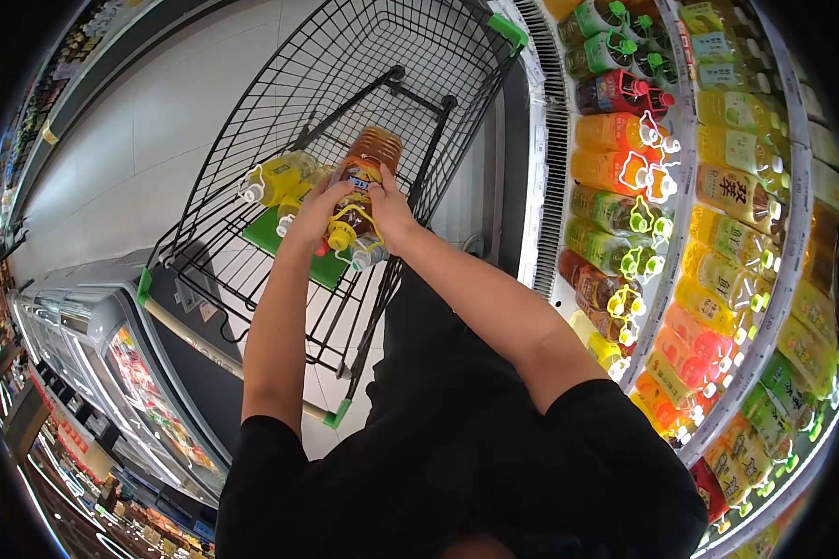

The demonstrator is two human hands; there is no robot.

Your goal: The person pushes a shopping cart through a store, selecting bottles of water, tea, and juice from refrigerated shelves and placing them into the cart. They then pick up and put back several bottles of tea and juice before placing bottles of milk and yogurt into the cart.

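Note:
Both my hands are on a large bottle of brown tea with a yellow cap and a yellow carry loop, held over the shopping cart. Around its left side wraps my left hand, fingers closed. My right hand grips it from the right. Beneath and to the left, a bottle of yellow drink with a white cap lies in the cart, beside more bottles partly hidden by my hands. A clear bottle shows just below the tea bottle's cap.
Shelves on the right hold rows of bottled drinks with coloured carry loops. The cart's handle is in front of me. At lower left stands a display cooler with packaged goods. Pale floor tiles stretch left of the cart.

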